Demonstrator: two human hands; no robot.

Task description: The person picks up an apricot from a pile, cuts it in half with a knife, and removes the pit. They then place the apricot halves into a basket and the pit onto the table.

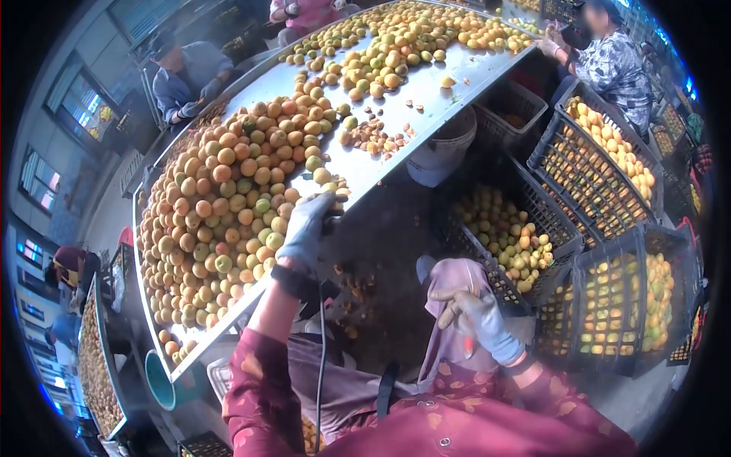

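My left hand [306, 228], in a grey glove, reaches onto the edge of a long metal sorting table [426, 91] and curls around small fruit at the rim of a big heap of orange and green apricots [228, 198]. My right hand [476, 316], also gloved, rests over my knee on a pinkish cloth with fingers spread and nothing in it. A black cable runs down from my left wrist.
Black plastic crates of apricots [506, 232] [601, 164] [624, 305] stand on my right. A white bucket [442, 152] sits under the table, a teal tub [160, 381] at its near end. Other people work around the table [186, 76] [609, 61]. Pits lie on the table [373, 137].
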